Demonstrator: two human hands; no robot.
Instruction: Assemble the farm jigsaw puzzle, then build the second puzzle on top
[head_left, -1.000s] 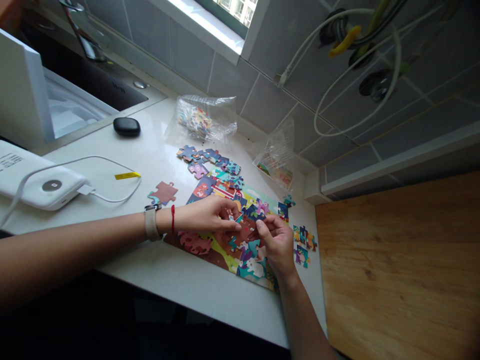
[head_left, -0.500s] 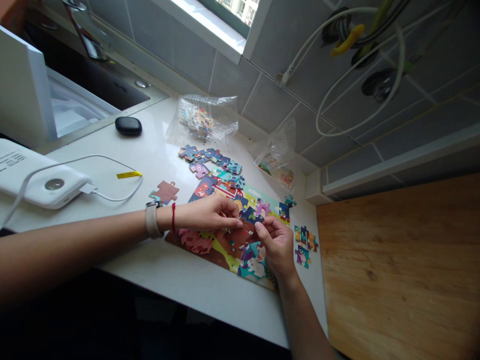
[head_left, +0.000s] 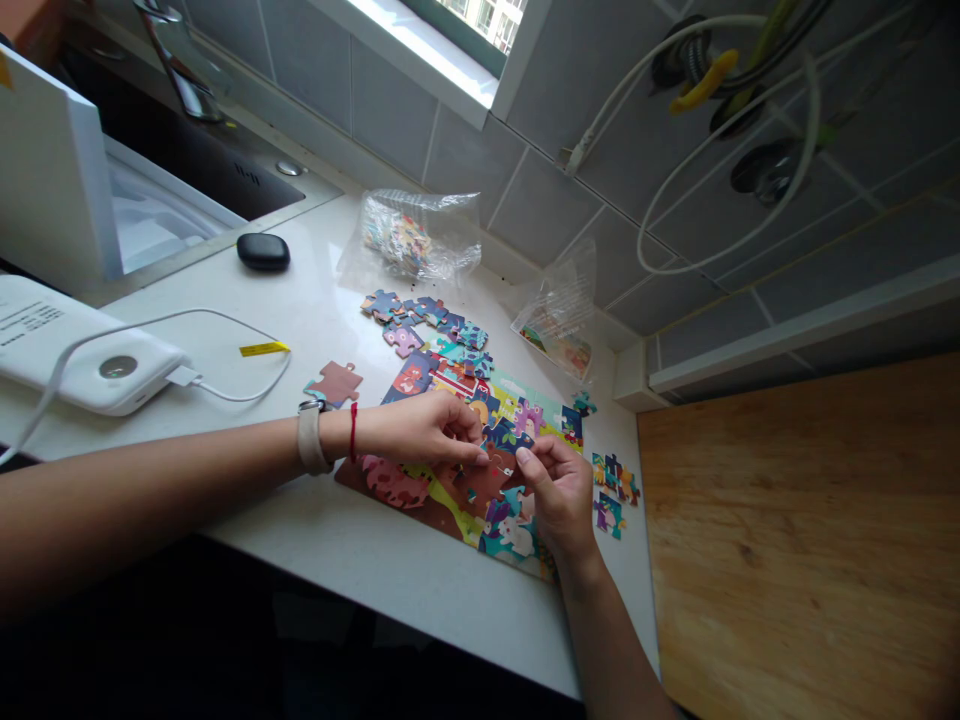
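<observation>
A colourful jigsaw puzzle (head_left: 454, 515) lies on the counter beneath both hands, with animal pictures on it. My right hand (head_left: 561, 490) pinches the right edge of a dark blue and brown puzzle piece (head_left: 504, 458) between thumb and fingers, over the middle of the puzzle. At the piece's left edge, my left hand (head_left: 435, 428) is closed, its thumb and curled fingers at that edge. The hands partly hide the puzzle. Loose puzzle pieces (head_left: 405, 318) are heaped at its far side, several more pieces (head_left: 613, 490) lie to its right, and a brown piece (head_left: 336, 382) lies to the left.
Behind stand a clear bag of pieces (head_left: 409, 235) and another plastic bag (head_left: 559, 330). A white power bank (head_left: 82, 350) with a cable, a black case (head_left: 262, 252) and a sink (head_left: 289, 190) are to the left. A wooden board (head_left: 795, 520) borders the right.
My left fingertips have shifted slightly down along the piece, which looks flatter against the puzzle. My right hand stays at its right edge. The whole view has moved a little.
</observation>
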